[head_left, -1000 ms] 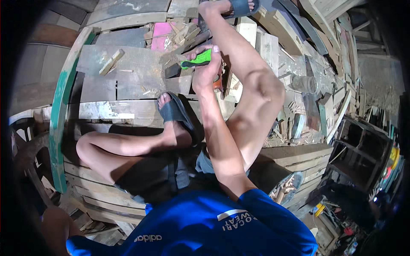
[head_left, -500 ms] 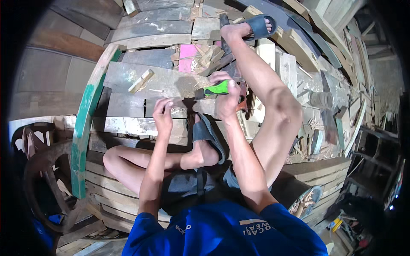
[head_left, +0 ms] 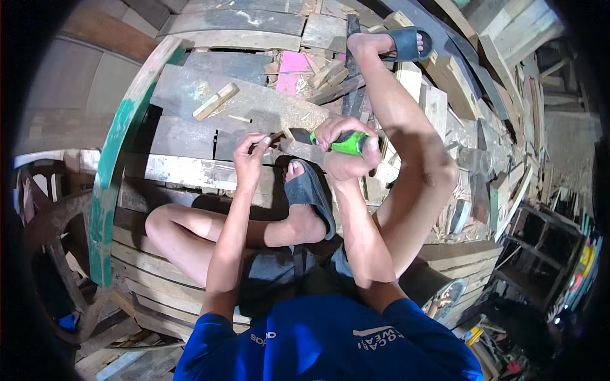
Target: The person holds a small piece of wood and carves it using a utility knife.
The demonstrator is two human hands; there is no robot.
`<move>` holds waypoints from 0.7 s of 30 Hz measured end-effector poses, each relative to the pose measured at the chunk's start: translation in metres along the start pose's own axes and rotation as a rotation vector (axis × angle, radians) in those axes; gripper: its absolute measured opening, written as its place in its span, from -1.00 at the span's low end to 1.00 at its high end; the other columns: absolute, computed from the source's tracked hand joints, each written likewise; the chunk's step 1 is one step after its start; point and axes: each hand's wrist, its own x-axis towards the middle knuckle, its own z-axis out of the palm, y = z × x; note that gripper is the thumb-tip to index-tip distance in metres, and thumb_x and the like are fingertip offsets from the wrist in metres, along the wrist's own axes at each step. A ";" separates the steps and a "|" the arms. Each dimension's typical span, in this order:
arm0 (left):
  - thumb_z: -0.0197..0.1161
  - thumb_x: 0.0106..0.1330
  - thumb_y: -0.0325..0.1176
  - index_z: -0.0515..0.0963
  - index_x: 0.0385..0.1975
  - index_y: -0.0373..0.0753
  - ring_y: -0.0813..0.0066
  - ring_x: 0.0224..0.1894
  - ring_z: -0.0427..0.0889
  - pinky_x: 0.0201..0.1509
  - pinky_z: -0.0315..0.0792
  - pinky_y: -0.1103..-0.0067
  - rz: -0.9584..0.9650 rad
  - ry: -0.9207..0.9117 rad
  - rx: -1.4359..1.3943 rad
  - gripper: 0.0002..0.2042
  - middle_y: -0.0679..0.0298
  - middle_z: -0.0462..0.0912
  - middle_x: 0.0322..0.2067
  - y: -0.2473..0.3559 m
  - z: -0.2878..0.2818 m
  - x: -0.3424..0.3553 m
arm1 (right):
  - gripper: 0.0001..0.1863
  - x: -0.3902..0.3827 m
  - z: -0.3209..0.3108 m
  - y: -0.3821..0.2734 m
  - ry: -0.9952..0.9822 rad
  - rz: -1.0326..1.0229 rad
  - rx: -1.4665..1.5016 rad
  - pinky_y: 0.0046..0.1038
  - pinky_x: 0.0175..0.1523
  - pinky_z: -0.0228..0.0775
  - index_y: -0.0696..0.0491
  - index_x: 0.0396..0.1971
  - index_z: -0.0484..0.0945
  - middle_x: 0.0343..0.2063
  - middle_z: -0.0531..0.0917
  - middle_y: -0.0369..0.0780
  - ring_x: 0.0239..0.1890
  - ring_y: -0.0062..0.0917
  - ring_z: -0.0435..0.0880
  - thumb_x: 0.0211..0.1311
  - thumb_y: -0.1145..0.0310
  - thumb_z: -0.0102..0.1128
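Left hand [head_left: 251, 154] now nearer the green-handled tool [head_left: 330, 142] in right hand [head_left: 343, 149], pinching a wood piece [head_left: 274, 136].

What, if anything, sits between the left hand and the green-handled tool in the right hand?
Nothing visible blocks it. The left hand pinches a small wood piece right at the tip of the green-handled tool, which the right hand grips; only bare plank lies below.

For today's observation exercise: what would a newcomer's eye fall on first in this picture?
First, the bright green tool handle gripped in the right hand at the centre, its tip meeting a small wood piece pinched by the left hand. Next, the bare legs and dark sandals: one sandal just below the hands, the other stretched out at the top. All around lie weathered planks and offcuts, with a pink scrap above.
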 end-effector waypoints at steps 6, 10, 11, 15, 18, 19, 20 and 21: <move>0.30 0.13 -0.55 0.66 -0.37 -0.34 0.52 -0.21 0.56 -0.11 0.43 0.61 0.064 -0.101 0.057 -0.91 0.22 0.64 -0.31 0.003 0.003 0.003 | -0.27 0.009 0.019 0.013 -0.056 -0.085 -0.031 -0.54 -0.63 0.12 0.27 -0.73 0.38 -0.79 0.42 -0.14 -0.75 -0.52 0.35 0.19 -0.20 -0.16; 0.30 0.11 -0.55 0.67 -0.36 -0.31 0.48 -0.18 0.58 -0.05 0.43 0.59 0.073 -0.139 0.055 -0.89 0.20 0.66 -0.30 0.004 0.001 0.004 | -0.25 0.008 0.015 0.022 -0.037 0.000 -0.016 -0.54 -0.64 0.14 0.28 -0.72 0.39 -0.77 0.44 -0.14 -0.75 -0.53 0.36 0.21 -0.23 -0.17; 0.30 0.10 -0.56 0.67 -0.35 -0.31 0.48 -0.18 0.58 -0.04 0.43 0.58 0.056 -0.132 0.102 -0.87 0.19 0.66 -0.29 0.006 0.000 0.004 | -0.24 0.010 0.016 0.018 -0.045 -0.027 -0.039 -0.54 -0.65 0.14 0.28 -0.72 0.39 -0.78 0.44 -0.14 -0.76 -0.53 0.36 0.20 -0.23 -0.17; 0.32 0.08 -0.57 0.68 -0.33 -0.29 0.47 -0.20 0.59 -0.05 0.43 0.58 0.000 -0.137 0.012 -0.85 0.19 0.67 -0.30 0.006 -0.004 0.004 | -0.26 0.019 0.033 -0.011 -0.081 -0.132 -0.038 -0.46 -0.63 0.15 0.23 -0.72 0.36 -0.81 0.38 -0.15 -0.76 -0.46 0.34 0.17 -0.25 -0.24; 0.34 0.07 -0.55 0.68 -0.36 -0.30 0.48 -0.21 0.59 -0.08 0.43 0.60 0.000 -0.139 0.119 -0.87 0.19 0.67 -0.31 0.011 0.001 0.007 | -0.25 0.016 0.039 -0.010 -0.093 -0.160 -0.034 -0.53 -0.65 0.15 0.27 -0.75 0.37 -0.81 0.42 -0.15 -0.77 -0.48 0.38 0.18 -0.23 -0.15; 0.34 0.07 -0.53 0.68 -0.36 -0.29 0.48 -0.23 0.59 -0.10 0.43 0.61 0.021 -0.152 0.128 -0.88 0.19 0.67 -0.32 0.013 0.002 0.007 | -0.25 0.013 0.040 -0.005 -0.079 -0.141 -0.066 -0.52 -0.64 0.15 0.26 -0.76 0.36 -0.81 0.41 -0.15 -0.77 -0.48 0.37 0.16 -0.24 -0.14; 0.34 0.07 -0.53 0.68 -0.36 -0.29 0.48 -0.23 0.59 -0.10 0.43 0.61 0.022 -0.157 0.122 -0.88 0.19 0.67 -0.32 0.013 0.003 0.006 | -0.25 0.011 0.037 0.001 -0.078 -0.144 -0.073 -0.52 -0.64 0.15 0.26 -0.76 0.36 -0.81 0.41 -0.15 -0.77 -0.48 0.37 0.16 -0.24 -0.14; 0.34 0.07 -0.53 0.68 -0.36 -0.29 0.47 -0.24 0.59 -0.11 0.42 0.61 -0.010 -0.148 0.112 -0.87 0.19 0.67 -0.33 0.013 0.004 0.006 | -0.25 0.009 0.033 0.008 -0.095 -0.086 -0.079 -0.51 -0.63 0.16 0.26 -0.76 0.36 -0.81 0.41 -0.15 -0.77 -0.48 0.37 0.14 -0.25 -0.14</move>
